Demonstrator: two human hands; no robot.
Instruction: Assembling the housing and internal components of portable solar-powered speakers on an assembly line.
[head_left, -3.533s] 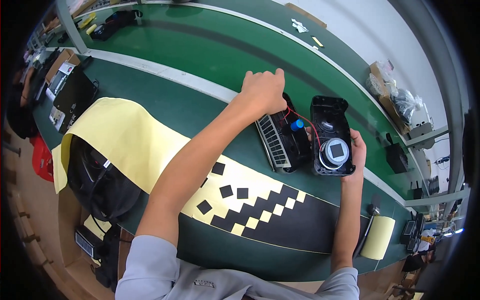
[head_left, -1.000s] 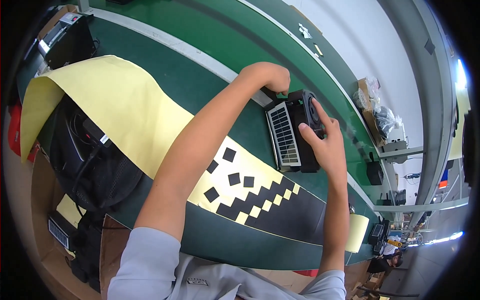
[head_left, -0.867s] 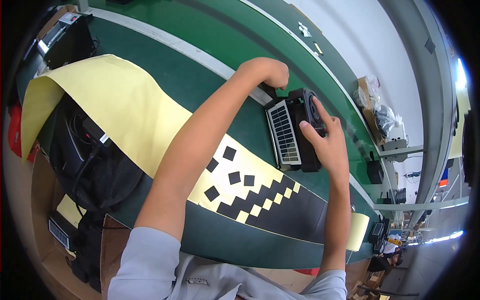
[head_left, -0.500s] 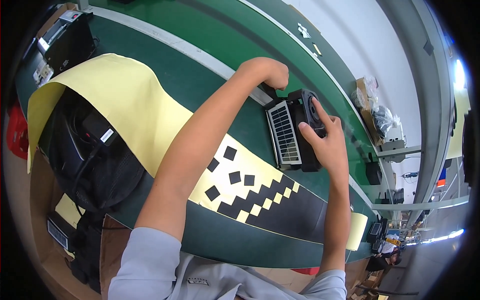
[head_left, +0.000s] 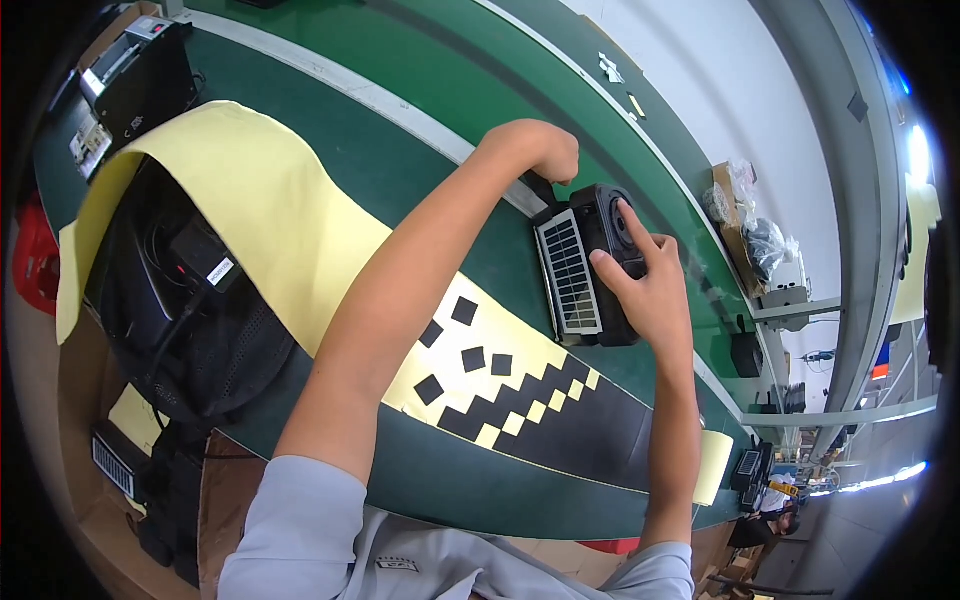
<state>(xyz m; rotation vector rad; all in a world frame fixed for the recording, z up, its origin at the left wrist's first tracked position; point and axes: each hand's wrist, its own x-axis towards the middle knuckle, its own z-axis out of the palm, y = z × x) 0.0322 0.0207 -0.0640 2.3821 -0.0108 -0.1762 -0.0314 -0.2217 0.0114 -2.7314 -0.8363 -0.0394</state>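
Observation:
A black box-shaped solar speaker (head_left: 615, 325) stands on the green bench, with a white-lined solar panel (head_left: 572, 270) along one side. My right hand (head_left: 652, 290) grips its right side, the thumb at the edge and the index finger stretched over the round speaker face. Above the panel, my left hand (head_left: 556, 158) is closed with the wrist bent. Its fingers are mostly hidden, and a dark piece shows just under it beside the speaker. Beneath my left forearm runs a yellow backing sheet (head_left: 520, 335) bearing black squares and a black strip.
The sheet's far end drapes over a large black round-bodied device (head_left: 200, 330) at left. A yellow roll (head_left: 713, 468) sits by my right forearm. Another black device (head_left: 145, 90) stands far left. A rail (head_left: 380, 105) crosses the bench, and a box of plastic bags (head_left: 745, 220) lies beyond.
The view has shifted slightly. My right thumb and index finger have moved a little on the speaker; the left hand looks almost the same.

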